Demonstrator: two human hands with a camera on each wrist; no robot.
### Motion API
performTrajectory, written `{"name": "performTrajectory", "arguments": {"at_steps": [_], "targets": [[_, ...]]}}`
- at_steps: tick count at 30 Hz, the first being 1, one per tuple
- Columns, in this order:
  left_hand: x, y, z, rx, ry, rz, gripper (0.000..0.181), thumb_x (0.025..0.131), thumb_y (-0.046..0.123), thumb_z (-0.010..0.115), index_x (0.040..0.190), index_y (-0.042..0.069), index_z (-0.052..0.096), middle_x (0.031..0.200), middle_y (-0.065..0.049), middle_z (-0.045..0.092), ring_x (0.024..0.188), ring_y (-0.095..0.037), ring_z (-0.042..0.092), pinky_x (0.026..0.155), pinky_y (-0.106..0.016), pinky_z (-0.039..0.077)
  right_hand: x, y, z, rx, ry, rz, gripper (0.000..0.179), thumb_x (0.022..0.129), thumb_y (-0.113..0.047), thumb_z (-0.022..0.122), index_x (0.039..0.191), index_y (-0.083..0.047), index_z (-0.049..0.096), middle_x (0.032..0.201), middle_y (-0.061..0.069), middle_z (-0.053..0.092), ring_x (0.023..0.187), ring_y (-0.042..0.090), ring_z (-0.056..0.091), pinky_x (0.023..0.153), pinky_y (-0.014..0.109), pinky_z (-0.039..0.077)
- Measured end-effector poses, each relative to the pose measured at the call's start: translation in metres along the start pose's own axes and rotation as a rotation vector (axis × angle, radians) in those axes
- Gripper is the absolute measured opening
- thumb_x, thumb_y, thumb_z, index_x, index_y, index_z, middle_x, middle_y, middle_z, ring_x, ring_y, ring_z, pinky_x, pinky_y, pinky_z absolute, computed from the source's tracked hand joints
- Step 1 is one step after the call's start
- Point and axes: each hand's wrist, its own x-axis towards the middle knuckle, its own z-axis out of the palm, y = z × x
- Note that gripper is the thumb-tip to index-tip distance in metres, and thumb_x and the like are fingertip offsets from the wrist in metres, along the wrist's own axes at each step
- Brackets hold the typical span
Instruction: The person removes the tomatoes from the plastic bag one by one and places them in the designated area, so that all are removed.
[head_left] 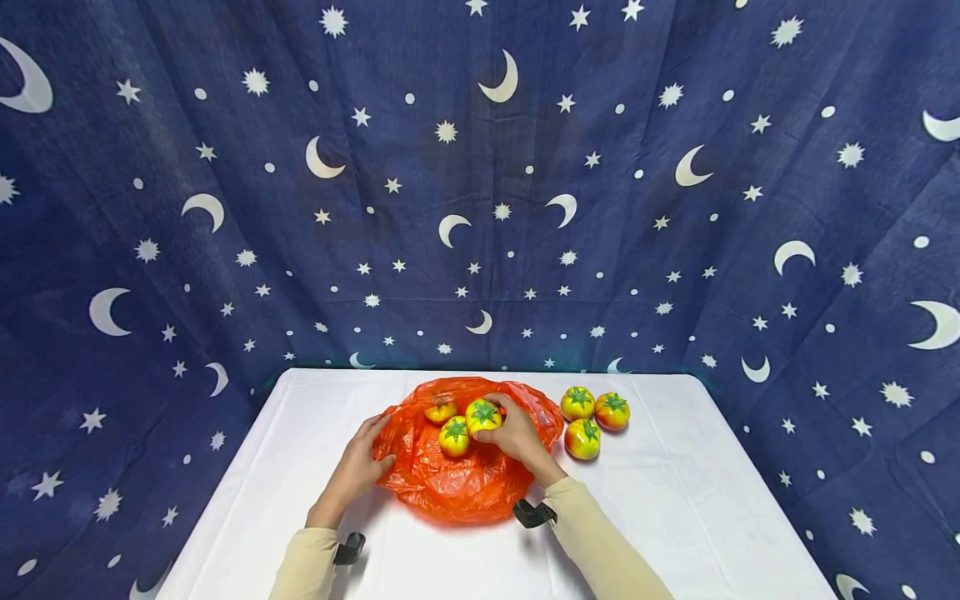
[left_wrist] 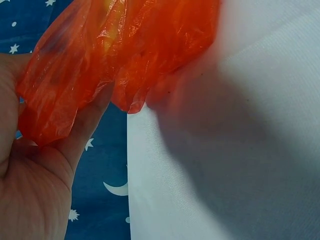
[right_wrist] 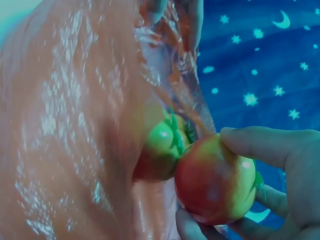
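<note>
A thin, crinkled red plastic bag lies spread in the middle of the white table. My left hand grips its left edge, the plastic bunched between thumb and fingers in the left wrist view. With thumb and fingertips, my right hand holds a yellow-red tomato with a green leafy top over the bag. In the right wrist view this held tomato overlaps a second tomato at the bag's mouth. The head view shows one tomato just left of the held one, and another partly covered by plastic.
Right of the bag, three more tomatoes sit close together: one at the back, one at the right and one in front. A dark blue curtain with moons and stars hangs behind the white table.
</note>
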Motion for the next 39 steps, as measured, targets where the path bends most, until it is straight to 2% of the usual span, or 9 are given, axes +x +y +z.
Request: {"name": "performTrajectory", "arguments": {"at_steps": [6,19,25,33,39], "targets": [[0.000,-0.001,0.000,0.009,0.007,0.003,0.071,0.076,0.005,0.071,0.140,0.008,0.041,0.143,-0.012,0.039,0.131,-0.040,0.040,0.106,-0.057,0.035,-0.011,-0.007,-0.003,0.033,-0.014,0.005,0.066,0.067,-0.025,0.082,0.126,-0.026,0.052,0.124,0.005,0.057,0.108,0.026,0.056,0.097,0.049,0.047],[0.004,0.000,0.000,0.008,0.010,0.014,0.071,0.076,0.005,0.071,0.140,0.008,0.042,0.142,-0.012,0.040,0.131,-0.040,0.040,0.106,-0.057,0.035,-0.029,-0.013,-0.014,0.069,0.041,-0.027,0.067,0.066,-0.028,0.082,0.126,-0.031,0.053,0.128,0.001,0.055,0.111,0.025,0.054,0.099,0.051,0.044],[0.002,-0.002,-0.001,0.007,-0.004,-0.018,0.072,0.077,0.005,0.071,0.141,0.009,0.040,0.143,-0.011,0.038,0.132,-0.039,0.038,0.107,-0.057,0.034,-0.036,-0.013,-0.019,0.072,0.041,-0.046,0.068,0.066,-0.031,0.082,0.127,-0.029,0.053,0.130,0.001,0.054,0.114,0.026,0.053,0.100,0.052,0.043],[-0.001,-0.005,-0.002,0.008,-0.008,-0.010,0.071,0.078,0.007,0.071,0.141,0.010,0.040,0.143,-0.009,0.038,0.133,-0.038,0.038,0.107,-0.056,0.034,-0.043,-0.008,-0.027,0.098,0.066,-0.041,0.069,0.065,-0.034,0.082,0.127,-0.031,0.053,0.132,0.001,0.053,0.117,0.026,0.052,0.101,0.053,0.042],[-0.001,-0.006,-0.004,0.015,0.000,-0.011,0.070,0.078,0.008,0.071,0.141,0.010,0.040,0.143,-0.009,0.039,0.132,-0.038,0.039,0.107,-0.056,0.034,-0.045,-0.004,-0.039,0.127,0.102,-0.064,0.069,0.066,-0.030,0.082,0.128,-0.031,0.052,0.135,0.000,0.051,0.121,0.025,0.050,0.105,0.052,0.038]]}}
